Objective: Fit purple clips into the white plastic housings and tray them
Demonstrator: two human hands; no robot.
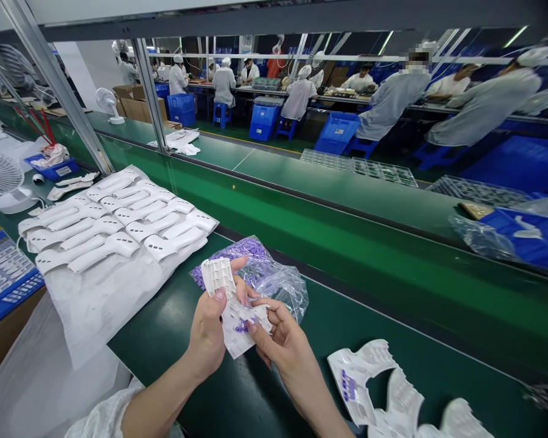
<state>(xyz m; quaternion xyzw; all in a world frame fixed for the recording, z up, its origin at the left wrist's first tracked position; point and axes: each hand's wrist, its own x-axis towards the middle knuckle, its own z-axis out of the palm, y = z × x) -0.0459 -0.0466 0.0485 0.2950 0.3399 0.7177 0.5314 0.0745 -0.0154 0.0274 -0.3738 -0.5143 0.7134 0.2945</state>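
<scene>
My left hand (210, 322) is closed round a white plastic shell (219, 275), tilted so its ribbed inner side faces me. A small purple button piece (242, 327) sits in the lower part of that shell. At the same part, my right hand (281, 334) grips the shell's edge, its thumb beside the purple piece. Just behind both hands lies a clear plastic bag (251, 249) of many small purple pieces. To the right, several white shells (360, 407) lie on the green table, and purple pieces (348, 385) show in one of them.
Rows of white handle-shaped shells (105, 225) lie on white sheeting at the left. Beyond them are a blue tray (52, 165) and a white fan (4, 179). A green raised ledge (347, 225) runs behind the table. Several workers sit at a far line.
</scene>
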